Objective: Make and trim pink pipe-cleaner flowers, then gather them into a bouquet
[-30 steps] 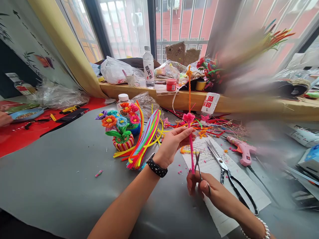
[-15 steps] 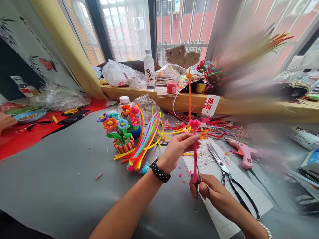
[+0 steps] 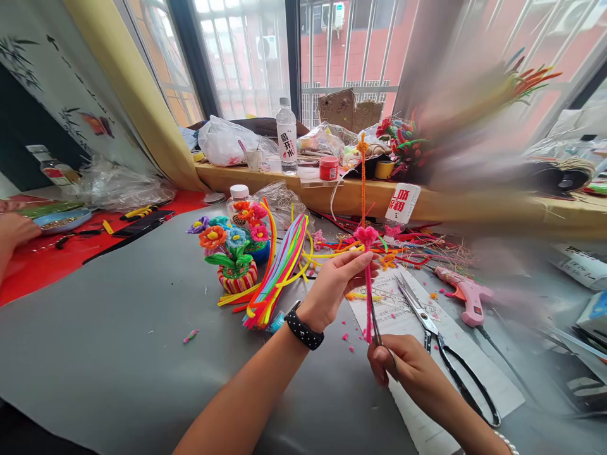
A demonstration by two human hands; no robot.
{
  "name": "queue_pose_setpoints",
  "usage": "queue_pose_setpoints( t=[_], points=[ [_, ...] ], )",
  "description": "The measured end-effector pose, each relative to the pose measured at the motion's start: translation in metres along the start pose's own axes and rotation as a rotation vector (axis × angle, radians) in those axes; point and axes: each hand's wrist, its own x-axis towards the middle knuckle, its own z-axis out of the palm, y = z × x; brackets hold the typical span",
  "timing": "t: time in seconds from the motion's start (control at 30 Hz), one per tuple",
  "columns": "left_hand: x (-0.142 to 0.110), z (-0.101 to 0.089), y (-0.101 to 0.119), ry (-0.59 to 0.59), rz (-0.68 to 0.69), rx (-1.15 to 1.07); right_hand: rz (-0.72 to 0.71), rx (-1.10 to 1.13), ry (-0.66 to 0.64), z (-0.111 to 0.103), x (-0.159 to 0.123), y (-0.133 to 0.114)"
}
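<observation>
My left hand (image 3: 336, 281) pinches an upright pink pipe-cleaner stem (image 3: 368, 297) just below its pink flower knot (image 3: 367, 235); an orange twisted cord (image 3: 363, 183) rises above the knot. My right hand (image 3: 403, 366) is closed around small scissors (image 3: 378, 328), whose blades meet the lower end of the pink stem. Tiny pink clippings (image 3: 348, 338) lie scattered on the grey table (image 3: 118, 328) beneath. A black band sits on my left wrist.
Large black-handled scissors (image 3: 441, 344) lie on a paper sheet (image 3: 417, 316) right of my hands, with a pink glue gun (image 3: 462, 294) beyond. A bundle of coloured pipe cleaners (image 3: 277, 272) and a pipe-cleaner flower pot (image 3: 232, 256) stand left. Another person's hand (image 3: 14, 230) rests far left.
The small scissors have closed in on the lower end of the pink stem, and more pink clippings lie below. My hands have barely shifted; the view has tilted slightly.
</observation>
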Motion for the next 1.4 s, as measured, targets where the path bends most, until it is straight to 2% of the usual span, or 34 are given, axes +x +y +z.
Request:
queue_pose_setpoints(
  t=[0.37,0.53,0.7,0.87,1.03,1.4],
  points=[
    [0.004,-0.011,0.008,0.057,-0.003,-0.115,-0.018,-0.103,0.025,0.001,0.000,0.003],
    [0.003,-0.013,0.013,0.070,0.006,-0.069,-0.057,-0.117,0.068,-0.001,-0.003,-0.006],
    [0.001,-0.010,0.009,0.004,-0.045,0.022,-0.068,-0.092,-0.018,0.000,-0.007,-0.011],
    [-0.001,-0.003,0.003,-0.045,-0.084,0.117,-0.062,-0.130,-0.048,0.003,-0.006,-0.009],
    [0.000,0.000,0.001,-0.043,-0.081,0.142,-0.069,-0.079,-0.015,0.002,-0.005,-0.009],
    [0.001,-0.002,0.002,0.000,-0.042,0.055,-0.067,-0.027,0.004,0.002,-0.005,-0.003]
  ],
)
